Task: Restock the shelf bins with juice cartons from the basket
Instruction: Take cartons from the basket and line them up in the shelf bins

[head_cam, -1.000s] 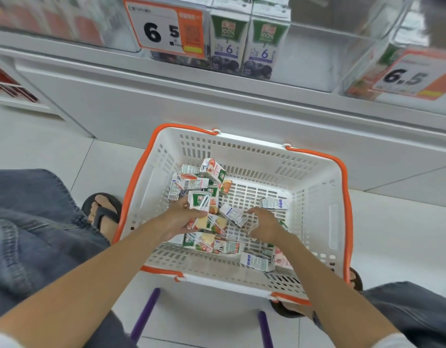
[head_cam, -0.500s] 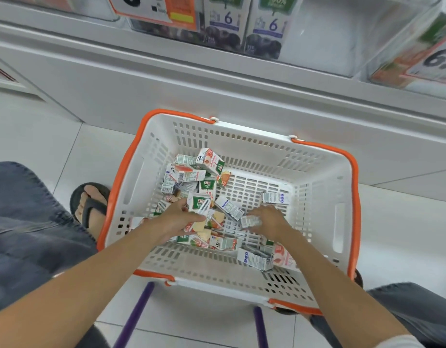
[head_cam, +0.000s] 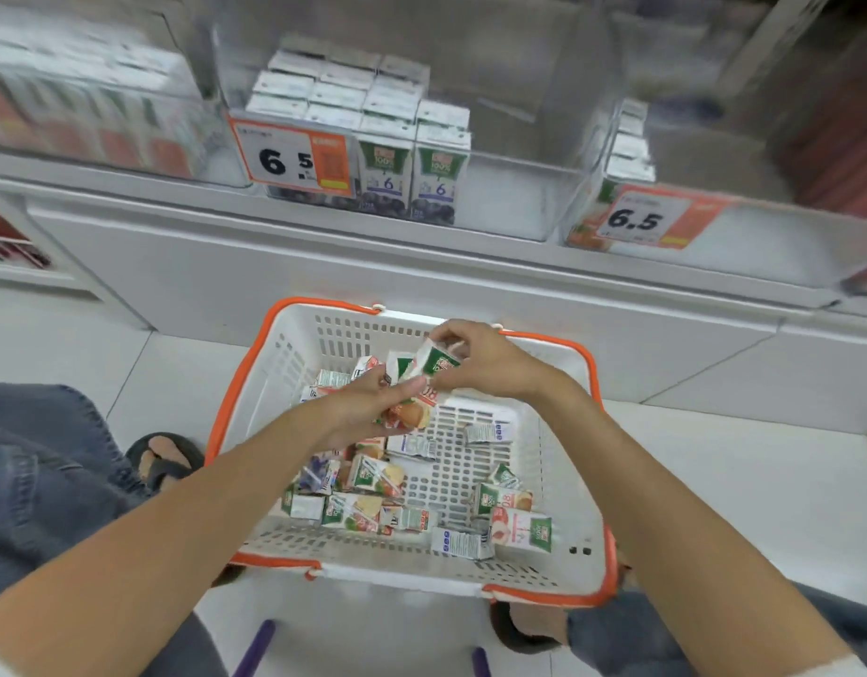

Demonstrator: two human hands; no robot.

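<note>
At frame centre, above the white basket [head_cam: 295, 364], the left hand [head_cam: 368, 408] is gripping an orange-printed juice carton [head_cam: 412, 413] while the right hand [head_cam: 480, 364] is pinching a green-topped carton [head_cam: 439, 360], the two cartons touching.

The left shelf bin [head_cam: 80, 119] is motion-blurred, its cartons unreadable. The left hand [head_cam: 368, 408] hides part of its held carton [head_cam: 409, 415]. The right bin [head_cam: 715, 188] is blurred too.

Both hands [head_cam: 475, 364] on cartons [head_cam: 424, 371] above the basket [head_cam: 295, 354]
</note>
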